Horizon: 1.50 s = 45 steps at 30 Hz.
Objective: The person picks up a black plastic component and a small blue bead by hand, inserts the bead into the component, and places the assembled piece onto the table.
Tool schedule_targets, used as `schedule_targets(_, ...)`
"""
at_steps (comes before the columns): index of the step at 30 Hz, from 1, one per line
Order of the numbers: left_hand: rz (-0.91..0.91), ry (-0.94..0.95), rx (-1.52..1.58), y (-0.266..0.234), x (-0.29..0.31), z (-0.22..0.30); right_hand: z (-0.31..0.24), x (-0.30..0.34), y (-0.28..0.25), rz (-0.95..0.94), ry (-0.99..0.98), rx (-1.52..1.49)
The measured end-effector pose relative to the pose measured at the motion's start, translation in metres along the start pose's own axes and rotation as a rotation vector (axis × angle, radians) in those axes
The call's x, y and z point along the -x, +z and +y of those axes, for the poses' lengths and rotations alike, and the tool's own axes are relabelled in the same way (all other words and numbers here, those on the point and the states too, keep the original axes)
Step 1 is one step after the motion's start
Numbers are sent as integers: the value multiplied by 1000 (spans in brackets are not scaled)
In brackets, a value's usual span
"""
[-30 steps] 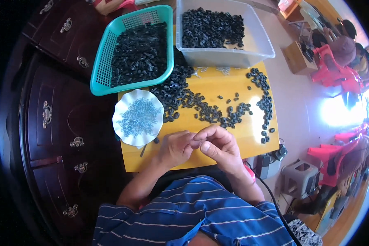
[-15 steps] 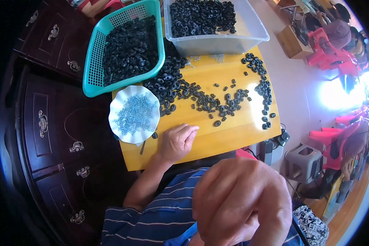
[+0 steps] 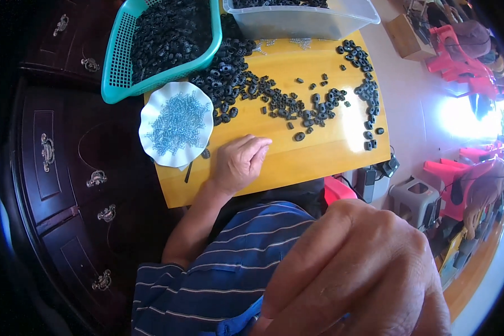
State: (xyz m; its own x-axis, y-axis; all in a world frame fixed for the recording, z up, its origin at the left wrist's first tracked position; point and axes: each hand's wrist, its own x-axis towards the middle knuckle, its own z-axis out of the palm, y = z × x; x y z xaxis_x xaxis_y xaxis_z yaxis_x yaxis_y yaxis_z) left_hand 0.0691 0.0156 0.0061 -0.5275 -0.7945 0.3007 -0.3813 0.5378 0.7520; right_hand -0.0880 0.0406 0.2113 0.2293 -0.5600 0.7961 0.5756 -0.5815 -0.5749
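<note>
My left hand [image 3: 239, 163] rests on the yellow table [image 3: 288, 171] near its front edge, fingers curled and pressed together; whatever may be inside them is hidden. Close by stands a white scalloped plate [image 3: 145, 133] heaped with small clear-blue springs [image 3: 179, 124]. A thin dark stick [image 3: 188, 172] lies beside the plate. Large and close to the camera, my right hand [image 3: 355, 269] is raised off the table with bent fingers and the knuckles showing. Its fingertips are out of sight. Beyond my left hand, small black plastic parts [image 3: 285, 103] are strewn over the tabletop.
A teal basket [image 3: 117, 67] of black parts stands at the far left. Next to it is a clear plastic bin [image 3: 297, 22] with more. A row of black parts [image 3: 369, 106] lines the right edge. Dark drawers [image 3: 47, 151] flank the left; a grey stool [image 3: 414, 199] stands right.
The view has shifted, so the table and containers sit higher in the picture. My right hand has come nearer the camera and rightward. My left hand stays on the table, still curled.
</note>
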Motion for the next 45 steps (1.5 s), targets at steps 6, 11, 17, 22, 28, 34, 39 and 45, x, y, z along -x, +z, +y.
schedule_targets(6,13,8,9,-1,5,-3,-7,11,-19,43,15,150)
schedule_targets(11,23,28,46,-1,4,0,7,62,-92,667,605,728)
schedule_targets(17,5,21,-17,-3,4,-1,39,130,-190,620,878,1526)
schedule_targets(22,3,9,-37,-4,3,0,66,121,-207,420,858,1710)
schedule_targets(28,4,12,-23,-6,1,4,97,106,-227,285,1036,1770)
schedule_targets(34,-2,9,-28,-5,2,3,112,115,-243,286,964,1795)
schedule_targets(39,5,6,-37,-5,3,2,108,108,-235,329,1067,1761)
schedule_targets(45,6,7,-34,-5,1,2,115,116,-237,376,944,1724)
